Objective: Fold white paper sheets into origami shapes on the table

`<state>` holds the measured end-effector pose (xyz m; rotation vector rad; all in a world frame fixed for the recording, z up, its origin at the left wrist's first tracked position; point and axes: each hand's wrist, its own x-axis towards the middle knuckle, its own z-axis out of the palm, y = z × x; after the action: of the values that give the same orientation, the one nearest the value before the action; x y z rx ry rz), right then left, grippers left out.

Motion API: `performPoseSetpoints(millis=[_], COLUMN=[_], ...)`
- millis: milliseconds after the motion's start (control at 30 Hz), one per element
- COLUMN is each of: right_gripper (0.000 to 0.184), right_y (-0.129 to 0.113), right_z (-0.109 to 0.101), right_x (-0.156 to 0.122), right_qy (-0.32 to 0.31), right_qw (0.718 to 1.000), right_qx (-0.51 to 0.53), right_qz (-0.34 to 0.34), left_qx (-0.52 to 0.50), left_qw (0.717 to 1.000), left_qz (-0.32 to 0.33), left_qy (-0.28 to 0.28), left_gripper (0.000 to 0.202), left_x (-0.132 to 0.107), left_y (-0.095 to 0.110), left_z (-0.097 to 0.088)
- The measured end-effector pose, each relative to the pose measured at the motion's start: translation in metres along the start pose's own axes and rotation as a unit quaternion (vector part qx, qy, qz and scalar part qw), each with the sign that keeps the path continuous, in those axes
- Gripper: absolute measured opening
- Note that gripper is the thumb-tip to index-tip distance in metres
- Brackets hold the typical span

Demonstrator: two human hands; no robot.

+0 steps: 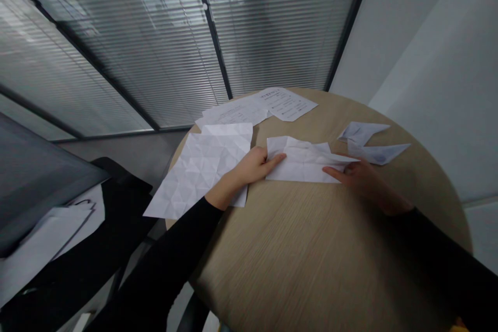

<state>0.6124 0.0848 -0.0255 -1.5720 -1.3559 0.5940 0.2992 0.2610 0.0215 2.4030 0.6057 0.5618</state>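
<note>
A creased, partly folded white paper (305, 161) lies on the round wooden table (311, 249). My left hand (254, 165) pinches its left edge, thumb on top and fingers closed on the sheet. My right hand (360, 176) presses on the paper's right tip, fingers held together over the fold. Both arms wear black sleeves.
A large crumpled sheet (202, 168) hangs over the table's left edge. Printed sheets (286, 102) lie at the far edge. A folded paper shape (368, 142) sits at the right. A black chair with papers (50, 238) stands at lower left; glass walls with blinds stand behind.
</note>
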Motion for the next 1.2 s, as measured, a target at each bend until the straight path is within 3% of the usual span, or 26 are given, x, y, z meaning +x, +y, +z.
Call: performPoseSetpoints(millis=[100, 233, 367, 467, 533, 700, 767, 933, 1033, 1200], right_gripper=[0.051, 0.092, 0.119, 0.129, 0.124, 0.070, 0.062, 0.060, 0.050, 0.028], right_y=[0.003, 0.010, 0.012, 0.007, 0.004, 0.007, 0.010, 0.008, 0.005, 0.002], right_z=[0.001, 0.006, 0.007, 0.009, 0.011, 0.017, 0.019, 0.019, 0.016, 0.011], right_x=[0.004, 0.008, 0.010, 0.008, 0.007, 0.003, 0.002, 0.003, 0.009, 0.018], right_qy=[0.001, 0.019, 0.032, 0.039, 0.028, -0.044, -0.057, -0.058, -0.028, -0.004], right_qw=[0.996, 0.981, 0.955, 0.934, 0.926, 0.919, 0.922, 0.937, 0.946, 0.948], right_qx=[-0.073, -0.149, -0.225, -0.272, -0.291, -0.320, -0.321, -0.288, -0.266, -0.263], right_qz=[-0.050, -0.125, -0.191, -0.226, -0.237, -0.224, -0.211, -0.189, -0.185, -0.181], left_qx=[0.080, 0.158, 0.148, 0.134, 0.140, 0.161, 0.172, 0.187, 0.195, 0.197], left_qw=[0.997, 0.987, 0.986, 0.982, 0.977, 0.967, 0.965, 0.966, 0.967, 0.972], left_qz=[-0.016, -0.021, 0.072, 0.118, 0.137, 0.175, 0.178, 0.176, 0.161, 0.130], left_qy=[0.005, -0.006, 0.028, 0.067, 0.080, 0.090, 0.086, 0.001, -0.016, -0.017], left_gripper=[0.070, 0.048, 0.081, 0.105, 0.116, 0.126, 0.124, 0.079, 0.053, 0.041], left_x=[0.002, 0.003, 0.005, 0.007, 0.009, 0.010, 0.009, 0.004, 0.003, 0.006], left_y=[-0.007, -0.014, -0.019, -0.023, -0.024, -0.018, -0.017, -0.021, -0.020, -0.013], left_z=[0.003, 0.006, 0.008, 0.008, 0.008, 0.004, 0.003, 0.006, 0.008, 0.008])
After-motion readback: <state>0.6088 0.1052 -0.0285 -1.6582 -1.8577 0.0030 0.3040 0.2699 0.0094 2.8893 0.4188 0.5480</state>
